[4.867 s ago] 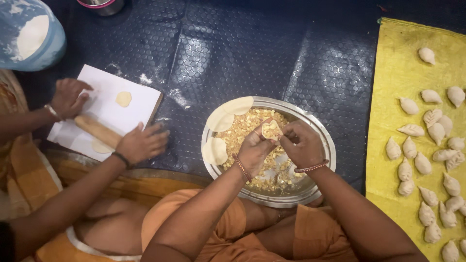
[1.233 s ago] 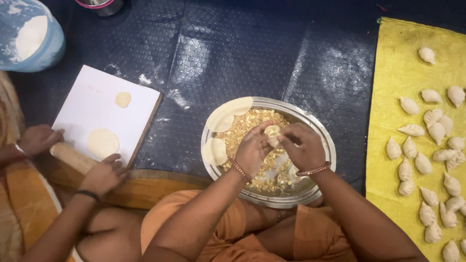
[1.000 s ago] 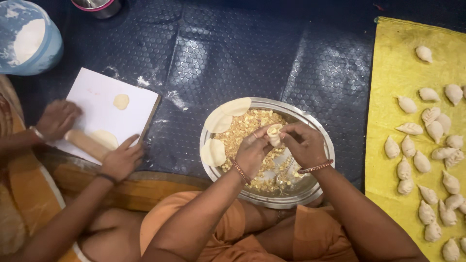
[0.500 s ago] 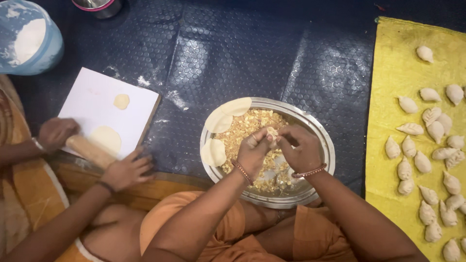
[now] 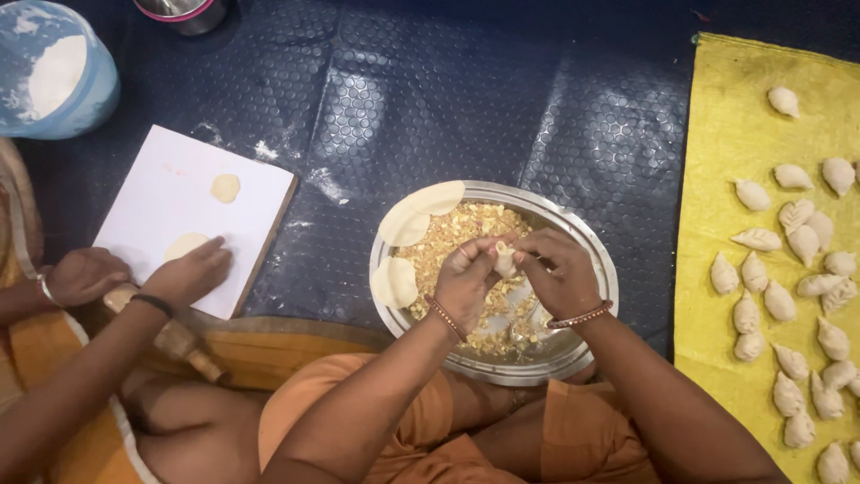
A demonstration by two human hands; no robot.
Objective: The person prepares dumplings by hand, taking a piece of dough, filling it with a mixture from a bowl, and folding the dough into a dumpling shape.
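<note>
Dark blue studded matting covers the floor where everyone sits. Along the right edge lies a yellow cloth dotted with rows of pale folded dumplings. To the left rests a white rolling board with two small flat dough discs on it; another person's hand presses on the nearer disc, and their other hand grips a wooden rolling pin. A blue flour-dusted container sits at the far left corner.

Right before the seated person stands a round steel bowl heaped with crumbly yellow filling, with three dough rounds draped on its left rim. Above the bowl, the left hand and right hand meet, the fingers of both closed around one small dumpling, pinching it between them.
</note>
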